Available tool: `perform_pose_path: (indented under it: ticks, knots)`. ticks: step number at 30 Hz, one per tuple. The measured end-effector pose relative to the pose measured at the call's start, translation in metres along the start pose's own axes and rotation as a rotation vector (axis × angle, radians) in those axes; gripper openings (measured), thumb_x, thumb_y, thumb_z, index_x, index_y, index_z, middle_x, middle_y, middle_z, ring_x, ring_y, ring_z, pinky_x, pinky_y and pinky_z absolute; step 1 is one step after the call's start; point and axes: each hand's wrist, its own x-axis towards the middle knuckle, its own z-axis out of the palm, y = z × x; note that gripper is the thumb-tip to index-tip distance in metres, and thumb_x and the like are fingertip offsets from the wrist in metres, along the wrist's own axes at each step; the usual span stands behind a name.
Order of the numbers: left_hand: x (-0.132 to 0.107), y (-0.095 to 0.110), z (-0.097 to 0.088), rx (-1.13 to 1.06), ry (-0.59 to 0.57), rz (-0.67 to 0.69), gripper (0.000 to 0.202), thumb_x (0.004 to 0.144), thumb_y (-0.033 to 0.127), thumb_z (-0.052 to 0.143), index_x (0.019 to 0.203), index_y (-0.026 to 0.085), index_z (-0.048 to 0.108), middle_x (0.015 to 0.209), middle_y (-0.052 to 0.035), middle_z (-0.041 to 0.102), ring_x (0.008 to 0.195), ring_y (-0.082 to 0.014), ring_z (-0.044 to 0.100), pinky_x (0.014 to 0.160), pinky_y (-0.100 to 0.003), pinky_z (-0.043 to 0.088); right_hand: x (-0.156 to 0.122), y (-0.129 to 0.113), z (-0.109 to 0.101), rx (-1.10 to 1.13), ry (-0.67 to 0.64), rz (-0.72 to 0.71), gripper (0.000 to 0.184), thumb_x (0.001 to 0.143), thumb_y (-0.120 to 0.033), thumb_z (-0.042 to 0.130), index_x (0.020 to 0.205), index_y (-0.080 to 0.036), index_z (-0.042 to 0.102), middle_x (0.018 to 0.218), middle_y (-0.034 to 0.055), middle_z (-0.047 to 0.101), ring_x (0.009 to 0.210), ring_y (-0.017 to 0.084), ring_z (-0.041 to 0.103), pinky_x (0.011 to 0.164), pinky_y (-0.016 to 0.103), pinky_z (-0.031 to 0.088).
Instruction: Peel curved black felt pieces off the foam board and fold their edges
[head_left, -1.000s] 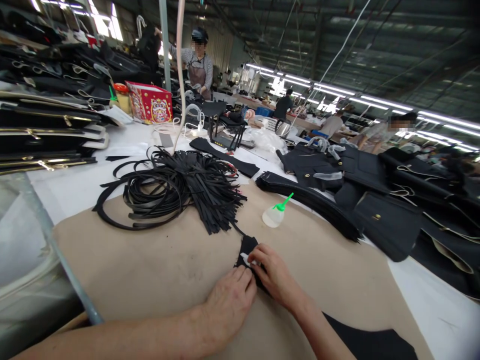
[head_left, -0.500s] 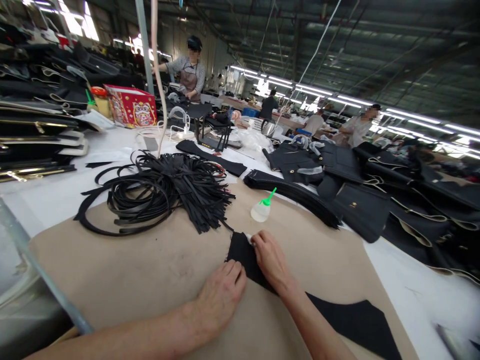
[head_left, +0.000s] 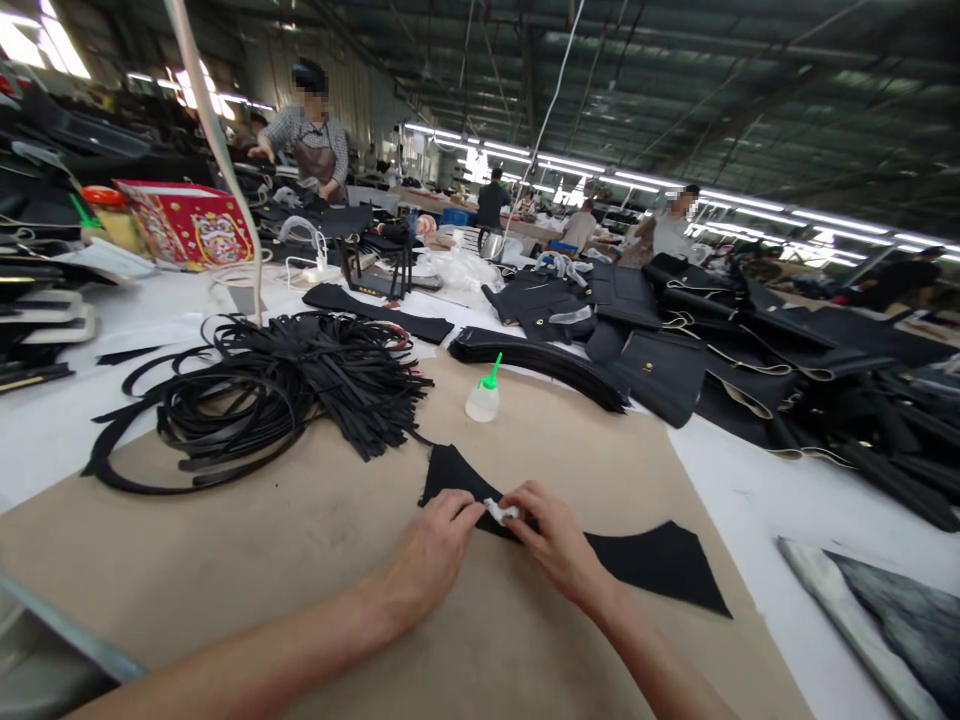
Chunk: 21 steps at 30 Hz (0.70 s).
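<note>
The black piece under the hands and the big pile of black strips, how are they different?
The black piece is one wide, flat, curved shape; the pile of strips is many thin bands, tangled and looped. The piece lies under the left hand and the right hand, which pinches a white bit; the pile sits untouched farther back. Both are black, and both touch the brown mat.

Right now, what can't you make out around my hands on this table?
All in the head view:
1. Small white scrap, between left hand and right hand: too small to identify, and fingertips partly cover it.
2. Flat black curved fabric panel: both hands hide its middle.
3. Grey and black sheet: cut off by the lower right edges.
4. Clear squeeze bottle with green nozzle: contents unreadable, too small.
</note>
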Motion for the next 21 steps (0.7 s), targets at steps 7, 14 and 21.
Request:
perform_pose_path:
  ticks: [7,14,21]
  knots:
    - [0.021,-0.002,0.014,0.006,-0.088,-0.043,0.017,0.093,0.012,0.045,0.087,0.018,0.061,0.092,-0.0023,0.055,0.090,-0.0184,0.047,0.080,-0.030,0.044,-0.006,0.005,0.004,-0.150,-0.108,-0.057,0.018,0.087,-0.006,0.048,0.088,-0.019,0.060,0.090,0.0028,0.053,0.085,0.016,0.052,0.075,0.027,0.039]
    - [0.017,-0.004,0.015,0.010,-0.081,-0.055,0.016,0.093,0.015,0.046,0.086,0.019,0.059,0.089,-0.0014,0.053,0.089,-0.0184,0.044,0.078,-0.030,0.041,-0.013,0.002,-0.028,-0.284,-0.166,-0.005,0.017,0.087,-0.006,0.049,0.084,-0.019,0.059,0.086,0.0020,0.053,0.079,0.016,0.052,0.071,0.026,0.037]
    - [0.018,-0.005,0.014,-0.017,-0.070,-0.076,0.015,0.090,0.011,0.050,0.097,0.020,0.059,0.095,-0.0016,0.052,0.093,-0.0192,0.044,0.083,-0.032,0.042,-0.007,0.004,0.000,-0.183,-0.118,0.002,0.018,0.085,-0.004,0.047,0.087,-0.019,0.057,0.089,0.0018,0.052,0.081,0.015,0.051,0.073,0.025,0.037]
